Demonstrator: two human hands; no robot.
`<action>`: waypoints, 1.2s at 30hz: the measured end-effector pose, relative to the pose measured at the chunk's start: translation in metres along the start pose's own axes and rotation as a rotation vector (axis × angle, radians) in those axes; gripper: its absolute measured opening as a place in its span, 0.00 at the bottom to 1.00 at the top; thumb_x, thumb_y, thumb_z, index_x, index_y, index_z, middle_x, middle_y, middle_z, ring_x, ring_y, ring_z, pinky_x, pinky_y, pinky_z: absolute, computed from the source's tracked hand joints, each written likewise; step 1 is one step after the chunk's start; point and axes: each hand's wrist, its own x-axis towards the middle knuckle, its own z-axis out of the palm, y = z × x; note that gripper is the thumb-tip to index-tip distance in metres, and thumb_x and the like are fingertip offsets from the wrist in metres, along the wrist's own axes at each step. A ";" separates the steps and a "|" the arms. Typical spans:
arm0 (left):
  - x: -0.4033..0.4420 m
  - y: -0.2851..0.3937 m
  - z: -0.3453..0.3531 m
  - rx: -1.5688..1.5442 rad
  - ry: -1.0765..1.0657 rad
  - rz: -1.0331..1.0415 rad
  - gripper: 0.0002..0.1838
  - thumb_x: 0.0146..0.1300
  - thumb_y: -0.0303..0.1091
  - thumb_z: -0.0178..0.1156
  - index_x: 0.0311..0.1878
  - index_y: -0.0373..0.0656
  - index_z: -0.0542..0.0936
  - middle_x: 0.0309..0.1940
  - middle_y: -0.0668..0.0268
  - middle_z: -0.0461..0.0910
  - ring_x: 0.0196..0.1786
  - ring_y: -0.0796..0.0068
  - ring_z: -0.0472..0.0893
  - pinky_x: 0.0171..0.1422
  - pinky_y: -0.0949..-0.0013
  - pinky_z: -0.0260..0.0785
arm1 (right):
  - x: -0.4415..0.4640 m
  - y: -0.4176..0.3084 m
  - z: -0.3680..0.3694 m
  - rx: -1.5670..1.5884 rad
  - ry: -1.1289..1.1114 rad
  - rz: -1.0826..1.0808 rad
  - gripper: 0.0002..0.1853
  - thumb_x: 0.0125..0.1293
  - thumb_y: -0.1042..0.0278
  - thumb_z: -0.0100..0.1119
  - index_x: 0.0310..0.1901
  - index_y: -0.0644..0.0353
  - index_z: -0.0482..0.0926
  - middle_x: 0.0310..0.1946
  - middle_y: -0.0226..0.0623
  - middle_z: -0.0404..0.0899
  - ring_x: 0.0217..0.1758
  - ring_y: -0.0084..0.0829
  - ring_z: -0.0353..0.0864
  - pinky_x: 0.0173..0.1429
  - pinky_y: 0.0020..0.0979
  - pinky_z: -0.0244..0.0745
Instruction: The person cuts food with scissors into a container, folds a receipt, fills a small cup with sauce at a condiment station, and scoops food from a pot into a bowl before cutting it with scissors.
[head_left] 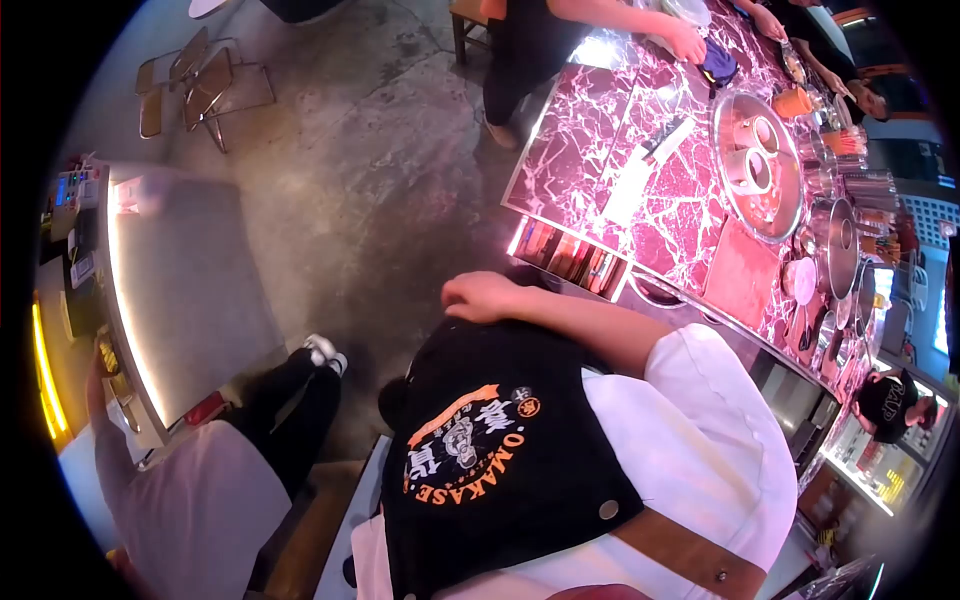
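Note:
My right hand [482, 298] is held out in front of my waist, just beyond the far edge of my black apron [470, 400]. Its fingers are loosely bent and close together, and their undersides are hidden. No object shows in the hand. The apron carries orange and white lettering and a brown strap [690, 555]. A white sleeve [710, 400] covers my upper right arm. My left hand is outside the picture.
To the right stands a marbled table [690, 215] with a large round tray [765, 205] holding pots, and a red board [742, 265]. People stand along it. At lower left, another person [200, 510] reaches toward a lit counter [190, 290]. Folding chairs [205, 90] stand farther back.

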 end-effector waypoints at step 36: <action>0.242 0.537 -0.610 -0.043 1.137 0.660 0.12 0.59 0.41 0.61 0.33 0.40 0.82 0.28 0.54 0.82 0.33 0.54 0.81 0.39 0.54 0.71 | 0.673 -0.130 -0.188 -0.403 -0.276 -0.038 0.17 0.61 0.57 0.65 0.47 0.59 0.81 0.35 0.42 0.84 0.40 0.38 0.83 0.46 0.35 0.77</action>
